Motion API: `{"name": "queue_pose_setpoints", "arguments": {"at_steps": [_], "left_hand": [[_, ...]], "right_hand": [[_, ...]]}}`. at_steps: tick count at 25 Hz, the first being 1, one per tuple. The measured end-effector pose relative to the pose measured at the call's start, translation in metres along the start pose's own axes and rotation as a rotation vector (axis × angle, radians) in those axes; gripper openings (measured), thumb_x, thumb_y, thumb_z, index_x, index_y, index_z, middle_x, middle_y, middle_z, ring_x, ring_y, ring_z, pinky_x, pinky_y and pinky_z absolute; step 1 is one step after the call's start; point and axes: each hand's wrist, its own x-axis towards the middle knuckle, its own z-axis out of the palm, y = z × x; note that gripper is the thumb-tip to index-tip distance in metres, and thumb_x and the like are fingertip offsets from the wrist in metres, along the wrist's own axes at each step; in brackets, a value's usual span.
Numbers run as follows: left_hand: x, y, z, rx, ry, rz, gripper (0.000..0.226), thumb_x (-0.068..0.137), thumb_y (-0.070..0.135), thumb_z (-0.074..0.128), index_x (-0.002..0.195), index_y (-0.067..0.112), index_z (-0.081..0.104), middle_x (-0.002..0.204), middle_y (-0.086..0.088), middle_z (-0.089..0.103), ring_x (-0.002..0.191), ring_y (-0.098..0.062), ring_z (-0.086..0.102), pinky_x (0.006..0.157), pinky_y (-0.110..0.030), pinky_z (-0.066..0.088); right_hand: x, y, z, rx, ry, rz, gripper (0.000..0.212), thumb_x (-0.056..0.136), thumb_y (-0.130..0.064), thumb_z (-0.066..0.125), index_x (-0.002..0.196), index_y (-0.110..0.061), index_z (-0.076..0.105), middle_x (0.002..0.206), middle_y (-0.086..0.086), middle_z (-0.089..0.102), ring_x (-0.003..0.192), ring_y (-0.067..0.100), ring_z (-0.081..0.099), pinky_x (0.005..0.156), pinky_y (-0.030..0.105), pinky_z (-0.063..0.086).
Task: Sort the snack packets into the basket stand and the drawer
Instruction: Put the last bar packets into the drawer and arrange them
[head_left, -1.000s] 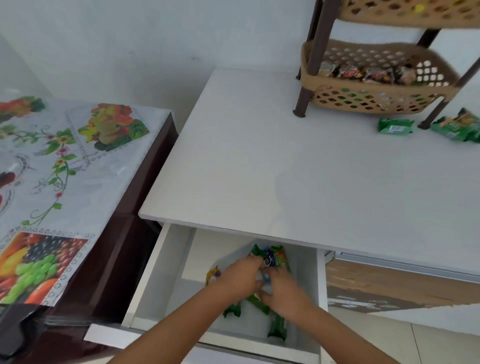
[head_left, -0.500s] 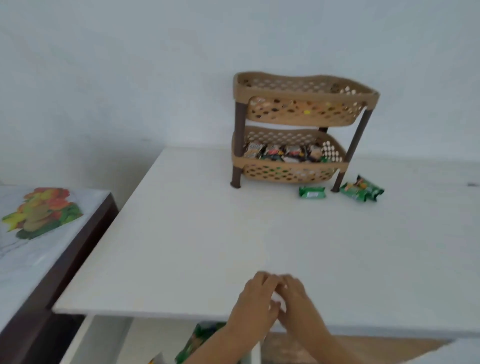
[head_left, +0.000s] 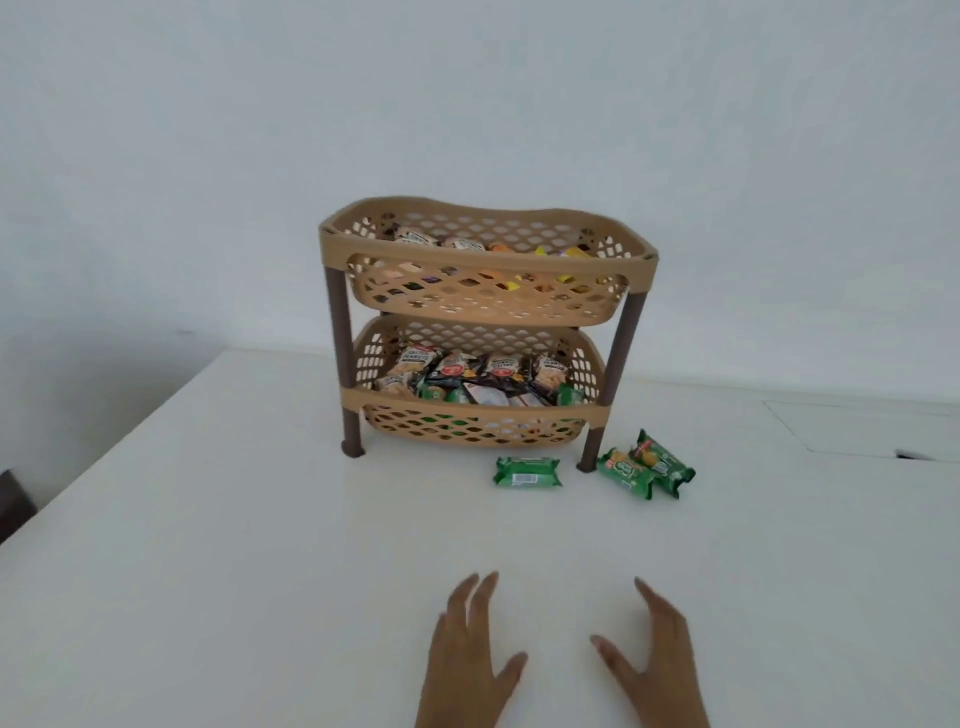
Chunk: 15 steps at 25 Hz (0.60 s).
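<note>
A tan two-tier basket stand (head_left: 488, 415) with brown legs sits at the back of the white table (head_left: 234, 545). Both tiers hold several snack packets. One green packet (head_left: 527, 472) lies flat in front of the stand. Two more green packets (head_left: 647, 465) overlap beside the stand's right front leg. My left hand (head_left: 467, 654) and my right hand (head_left: 657, 660) hover over the table's near part, fingers spread, holding nothing. They are well short of the packets. The drawer is out of view.
A plain white wall rises behind the table. At the far right a rectangular panel outline (head_left: 862, 431) marks the tabletop. A dark brown piece of furniture (head_left: 13, 501) shows at the left edge.
My view has risen from the open drawer to the tabletop and stand. My hands left the packets in the drawer, came up over the table and separated, fingers now spread.
</note>
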Motion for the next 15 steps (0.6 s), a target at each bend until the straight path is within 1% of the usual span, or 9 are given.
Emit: {"name": "queue_pose_setpoints", "arguments": {"at_steps": [1, 2, 3, 5, 7, 8, 10, 12, 15], "left_hand": [[0.013, 0.004, 0.004, 0.071, -0.024, -0.051, 0.081, 0.082, 0.054, 0.047, 0.143, 0.034, -0.003, 0.153, 0.005, 0.005, 0.143, -0.006, 0.008, 0.118, -0.028, 0.014], [0.027, 0.006, 0.011, 0.161, -0.034, -0.078, 0.08, 0.084, 0.055, 0.044, 0.144, 0.034, -0.004, 0.154, 0.006, 0.001, 0.144, -0.008, 0.002, 0.118, -0.035, 0.01], [0.042, 0.009, 0.019, 0.261, -0.053, -0.067, 0.079, 0.086, 0.055, 0.042, 0.145, 0.033, -0.005, 0.155, 0.006, -0.003, 0.144, -0.01, -0.002, 0.117, -0.04, 0.01], [0.075, 0.026, 0.029, 0.352, -0.08, -0.023, 0.081, 0.088, 0.053, 0.041, 0.146, 0.028, -0.008, 0.156, 0.003, -0.006, 0.145, -0.014, -0.004, 0.116, -0.045, 0.013], [0.113, 0.035, 0.033, 0.419, -0.067, -0.044, 0.084, 0.089, 0.049, 0.043, 0.147, 0.017, -0.008, 0.158, -0.002, -0.004, 0.146, -0.018, 0.0, 0.116, -0.047, 0.016], [0.135, 0.038, 0.03, 0.449, -0.06, -0.06, 0.085, 0.089, 0.047, 0.045, 0.147, 0.013, -0.007, 0.158, -0.005, -0.001, 0.146, -0.019, 0.003, 0.116, -0.048, 0.017], [0.17, 0.045, 0.024, 0.49, -0.043, -0.1, 0.083, 0.089, 0.041, 0.049, 0.146, 0.007, -0.001, 0.156, -0.01, 0.006, 0.145, -0.022, 0.008, 0.115, -0.049, 0.018], [0.193, 0.047, 0.019, 0.569, -0.093, -0.094, 0.081, 0.088, 0.038, 0.052, 0.146, 0.007, 0.004, 0.155, -0.012, 0.012, 0.145, -0.025, 0.008, 0.115, -0.051, 0.018], [0.207, 0.037, 0.018, 0.64, -0.164, -0.093, 0.083, 0.088, 0.039, 0.053, 0.147, 0.014, 0.0, 0.154, -0.011, 0.016, 0.145, -0.028, 0.005, 0.115, -0.05, 0.015]], "right_hand": [[0.009, 0.01, -0.01, -0.015, 0.016, 0.04, 0.083, 0.068, -0.021, 0.081, 0.137, -0.013, 0.038, 0.133, 0.013, 0.043, 0.129, 0.03, 0.037, 0.109, 0.03, 0.027], [0.029, 0.012, -0.018, -0.037, -0.013, 0.082, 0.087, 0.068, -0.025, 0.081, 0.14, -0.017, 0.033, 0.135, 0.012, 0.04, 0.131, 0.029, 0.034, 0.109, 0.039, 0.029], [0.046, 0.023, -0.025, -0.08, -0.018, 0.118, 0.091, 0.069, -0.03, 0.08, 0.142, -0.021, 0.028, 0.136, 0.011, 0.037, 0.132, 0.028, 0.031, 0.108, 0.042, 0.03], [0.089, 0.03, -0.035, -0.209, -0.062, 0.128, 0.093, 0.07, -0.035, 0.078, 0.144, -0.028, 0.022, 0.138, 0.01, 0.03, 0.132, 0.031, 0.027, 0.105, 0.044, 0.032], [0.125, 0.03, -0.037, -0.333, -0.11, 0.067, 0.091, 0.071, -0.04, 0.075, 0.144, -0.028, 0.022, 0.144, 0.011, 0.024, 0.133, 0.034, 0.022, 0.104, 0.044, 0.035], [0.145, 0.027, -0.038, -0.404, -0.137, 0.03, 0.09, 0.071, -0.043, 0.074, 0.143, -0.027, 0.023, 0.146, 0.013, 0.021, 0.134, 0.034, 0.019, 0.105, 0.044, 0.034], [0.183, 0.024, -0.038, -0.503, -0.153, -0.01, 0.088, 0.072, -0.05, 0.071, 0.142, -0.024, 0.026, 0.15, 0.016, 0.018, 0.137, 0.036, 0.015, 0.111, 0.046, 0.027], [0.213, 0.02, -0.035, -0.573, -0.182, -0.032, 0.082, 0.072, -0.057, 0.067, 0.139, -0.025, 0.032, 0.152, 0.017, 0.017, 0.139, 0.038, 0.014, 0.114, 0.046, 0.018], [0.244, 0.021, -0.028, -0.683, -0.309, -0.024, 0.072, 0.073, -0.066, 0.057, 0.134, -0.03, 0.039, 0.15, 0.015, 0.022, 0.136, 0.04, 0.024, 0.113, 0.047, 0.02]]}}
